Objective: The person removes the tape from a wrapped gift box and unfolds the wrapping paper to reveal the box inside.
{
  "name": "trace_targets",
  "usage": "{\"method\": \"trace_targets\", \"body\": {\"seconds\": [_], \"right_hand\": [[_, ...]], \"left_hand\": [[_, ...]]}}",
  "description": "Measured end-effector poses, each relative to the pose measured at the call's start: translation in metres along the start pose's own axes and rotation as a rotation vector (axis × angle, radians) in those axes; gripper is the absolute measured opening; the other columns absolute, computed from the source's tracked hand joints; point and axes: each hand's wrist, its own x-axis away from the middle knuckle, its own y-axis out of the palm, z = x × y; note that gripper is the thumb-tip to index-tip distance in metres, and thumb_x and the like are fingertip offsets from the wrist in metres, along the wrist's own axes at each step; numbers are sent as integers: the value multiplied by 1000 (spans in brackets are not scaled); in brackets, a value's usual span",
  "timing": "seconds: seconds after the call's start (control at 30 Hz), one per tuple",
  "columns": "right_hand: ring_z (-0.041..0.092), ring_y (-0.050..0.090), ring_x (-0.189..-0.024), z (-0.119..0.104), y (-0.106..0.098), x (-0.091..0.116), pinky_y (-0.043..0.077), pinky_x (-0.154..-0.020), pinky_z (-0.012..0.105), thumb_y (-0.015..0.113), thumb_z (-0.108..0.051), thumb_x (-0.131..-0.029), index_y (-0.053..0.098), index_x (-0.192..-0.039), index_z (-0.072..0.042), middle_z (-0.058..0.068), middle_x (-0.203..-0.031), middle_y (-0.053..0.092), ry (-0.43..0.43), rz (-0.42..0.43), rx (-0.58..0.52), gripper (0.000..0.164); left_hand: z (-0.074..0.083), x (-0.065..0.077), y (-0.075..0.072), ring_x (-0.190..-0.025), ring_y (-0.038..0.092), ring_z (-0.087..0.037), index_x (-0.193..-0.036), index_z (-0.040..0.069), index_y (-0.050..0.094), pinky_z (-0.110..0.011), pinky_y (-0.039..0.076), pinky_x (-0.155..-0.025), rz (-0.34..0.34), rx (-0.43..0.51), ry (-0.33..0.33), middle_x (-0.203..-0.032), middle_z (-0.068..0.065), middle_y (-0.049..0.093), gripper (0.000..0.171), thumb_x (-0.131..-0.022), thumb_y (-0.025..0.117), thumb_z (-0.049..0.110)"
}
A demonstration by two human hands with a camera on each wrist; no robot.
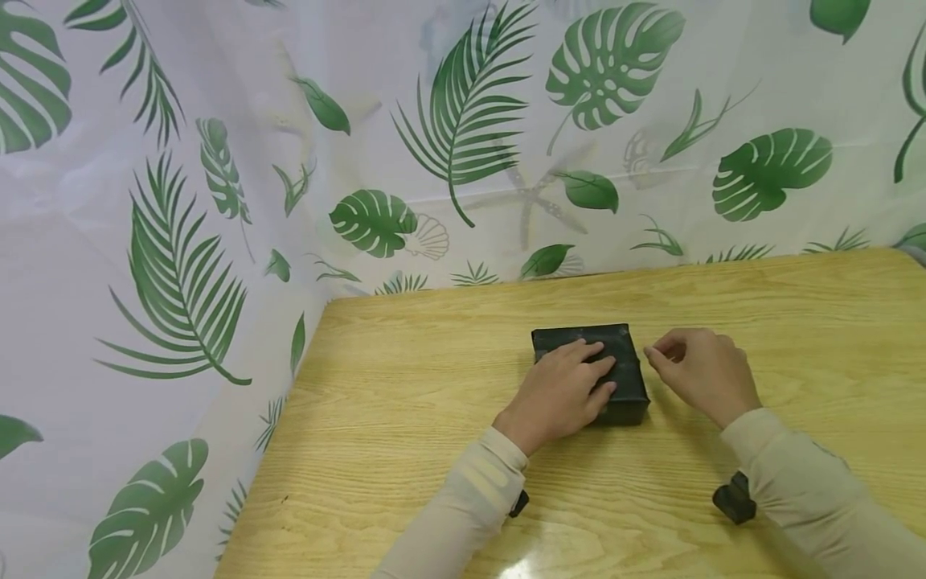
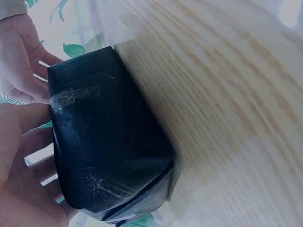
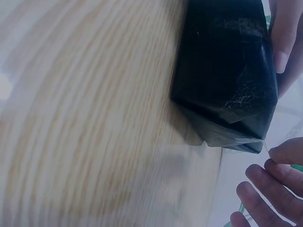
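A black-wrapped box (image 1: 589, 334) lies flat on the wooden table, its creased wrapping taped with clear tape (image 2: 68, 98). My left hand (image 1: 560, 394) rests on top of it with fingers spread. Just off the box's right edge is my right hand (image 1: 705, 370), thumb and index finger pinched together. In the right wrist view, a thin clear strip (image 3: 266, 145), apparently tape, runs from the box's folded end to the thumb of the right hand (image 3: 277, 189); the other fingers are loosely bent. What lies between the fingertips is barely visible.
The wood-grain table (image 1: 391, 402) extends all around the box. A white curtain (image 1: 492, 233) with green leaf prints hangs behind the table and along its left side. Dark wrist devices (image 1: 735, 498) sit under the sleeves near the tabletop.
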Motion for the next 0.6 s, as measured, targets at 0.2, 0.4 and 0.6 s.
{"method": "trace_targets", "body": {"seconds": [0.2, 0.4, 0.6], "right_hand": [[28, 67, -63, 4, -2, 0, 52, -53, 44, 71, -17, -94, 77, -92, 3, 15, -80, 73, -1, 0, 7, 20], [27, 67, -64, 8, -3, 0, 52, -54, 45, 71, -20, -96, 77, -93, 2, 14, -82, 74, 14, -22, 3, 23], [30, 69, -69, 7, -6, 2, 53, -57, 47, 72, -23, -95, 77, -94, 1, 14, -83, 75, 19, -29, -2, 25]], "left_hand": [[0, 0, -1, -141, 45, -19, -143, 17, 60, -29, 31, -118, 13, -10, 12, -149, -4, 53, 43, -108, 48, 38], [0, 0, -2, -140, 47, -19, -143, 16, 61, -29, 32, -118, 22, -27, 17, -148, -4, 54, 42, -108, 49, 37], [0, 2, -1, -140, 47, -20, -143, 16, 61, -29, 33, -117, 25, -22, 20, -148, -5, 54, 42, -108, 48, 37]]}}
